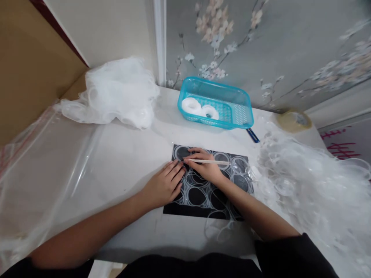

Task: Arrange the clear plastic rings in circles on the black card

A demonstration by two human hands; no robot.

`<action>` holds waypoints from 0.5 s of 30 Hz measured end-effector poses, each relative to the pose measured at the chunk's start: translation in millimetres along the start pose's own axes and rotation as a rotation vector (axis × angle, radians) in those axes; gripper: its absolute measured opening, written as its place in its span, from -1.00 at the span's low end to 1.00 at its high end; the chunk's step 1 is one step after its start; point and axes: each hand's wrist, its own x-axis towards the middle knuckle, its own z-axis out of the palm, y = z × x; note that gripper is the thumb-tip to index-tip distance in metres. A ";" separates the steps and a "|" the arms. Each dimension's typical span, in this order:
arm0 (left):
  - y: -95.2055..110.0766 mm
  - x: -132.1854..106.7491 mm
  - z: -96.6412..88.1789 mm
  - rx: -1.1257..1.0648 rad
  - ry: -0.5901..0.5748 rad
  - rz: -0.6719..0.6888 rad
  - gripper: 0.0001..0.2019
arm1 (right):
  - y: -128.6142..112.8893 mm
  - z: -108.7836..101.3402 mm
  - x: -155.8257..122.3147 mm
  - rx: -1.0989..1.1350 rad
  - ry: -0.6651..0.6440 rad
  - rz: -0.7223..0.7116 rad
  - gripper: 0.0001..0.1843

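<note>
A black rectangular sheet (pixel 185 209) with rows of pale ring shapes lies on the white table, and loose translucent loops overlap its lower right edge. My left hand (pixel 162 186) rests on the sheet's left side, palm down, fingers stretched out. In my right hand (pixel 207 166) is a thin white stick (pixel 218 161), gripped like a pen. Its tip meets the sheet near my left fingertips, by the upper left ring. I cannot make out exactly what the tip touches. My right forearm covers part of the lower right rings.
Behind the sheet stands a blue plastic basket (pixel 242 102) holding two white rolls (pixel 191 105). A blue cutter (pixel 252 135) lies beside it. Translucent rings (pixel 313 185) heap at right, near a tape roll (pixel 295 120). A white translucent pile (pixel 121 92) and clear plastic sheeting (pixel 52 154) occupy the left.
</note>
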 end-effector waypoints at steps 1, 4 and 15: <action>-0.1 0.1 -0.1 -0.006 0.000 -0.003 -0.57 | -0.5 -0.5 -0.7 -0.031 -0.005 -0.017 -0.91; -0.1 0.5 -1.0 -0.032 -0.003 -0.017 -0.56 | -3.9 0.3 -5.7 -0.222 -0.061 -0.175 -0.88; -5.4 0.5 -7.1 -0.142 -0.013 -0.038 -0.60 | -14.8 -53.9 37.8 -0.710 0.305 -0.401 -0.86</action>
